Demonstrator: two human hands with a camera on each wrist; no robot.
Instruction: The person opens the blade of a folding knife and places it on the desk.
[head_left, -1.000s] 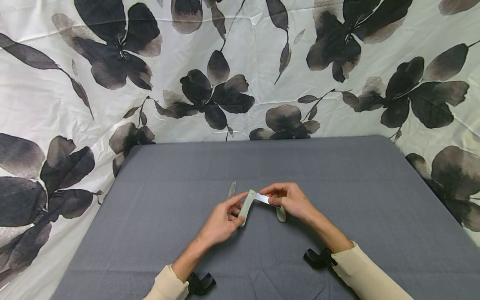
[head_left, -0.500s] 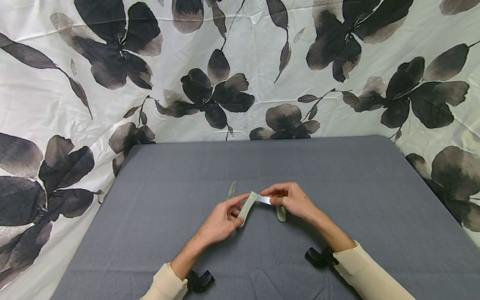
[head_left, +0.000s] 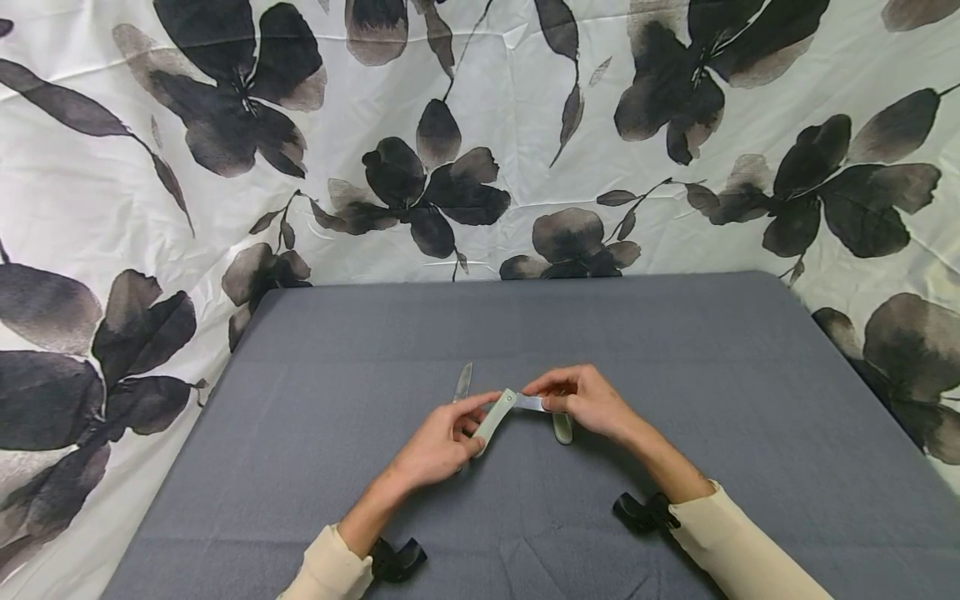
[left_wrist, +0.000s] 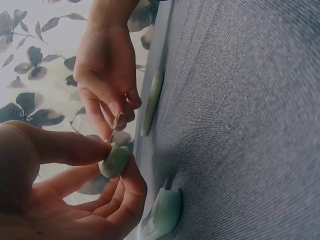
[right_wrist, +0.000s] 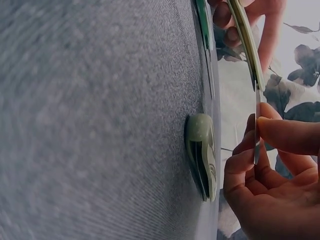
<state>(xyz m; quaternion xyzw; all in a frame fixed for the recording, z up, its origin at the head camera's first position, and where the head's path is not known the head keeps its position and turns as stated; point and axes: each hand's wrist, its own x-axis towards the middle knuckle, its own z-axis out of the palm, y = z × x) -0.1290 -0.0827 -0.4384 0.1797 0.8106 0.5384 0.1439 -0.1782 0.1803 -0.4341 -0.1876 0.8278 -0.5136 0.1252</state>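
A pocket knife with a pale green handle point(head_left: 495, 423) is held above the table between both hands. My left hand point(head_left: 437, 446) grips the handle with thumb and fingers. My right hand point(head_left: 587, 402) pinches the bright blade point(head_left: 529, 402), which stands out from the handle at a wide angle. In the right wrist view the thumb and fingers press the blade point(right_wrist: 257, 122) from both sides. Behind my left hand lies a second knife, its blade point(head_left: 463, 381) out and its green handle point(left_wrist: 165, 215) mostly hidden in the head view.
A third knife point(head_left: 562, 428), pale green and folded, lies on the table just below my right hand. Grey cloth point(head_left: 675, 350) covers the table. A white curtain with dark flowers point(head_left: 450, 108) hangs behind its far edge.
The handle in my left hand has tilted, its pivot end moving slightly down and right. The angle between handle and blade has widened. Both hands keep their hold; the other knives stay put.
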